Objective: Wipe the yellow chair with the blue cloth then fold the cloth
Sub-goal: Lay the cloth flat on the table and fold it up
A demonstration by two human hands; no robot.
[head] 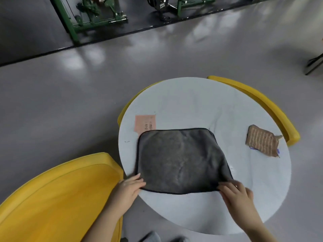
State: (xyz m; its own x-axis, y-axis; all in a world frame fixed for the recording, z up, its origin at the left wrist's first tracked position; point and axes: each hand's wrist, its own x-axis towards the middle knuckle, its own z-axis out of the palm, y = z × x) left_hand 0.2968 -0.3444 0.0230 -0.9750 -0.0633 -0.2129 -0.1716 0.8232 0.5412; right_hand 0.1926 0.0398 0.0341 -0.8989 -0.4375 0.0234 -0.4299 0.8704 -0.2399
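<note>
Two hands [130,185] [235,193] pinch one cloth [180,159]; two yellow chairs [57,194] [262,102].

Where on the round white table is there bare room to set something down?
The far half of the round white table is bare, beyond the spread dark grey cloth and pink paper label. The near strip below the left hand and right hand is bare. The striped brown cloth crowds the right.
</note>
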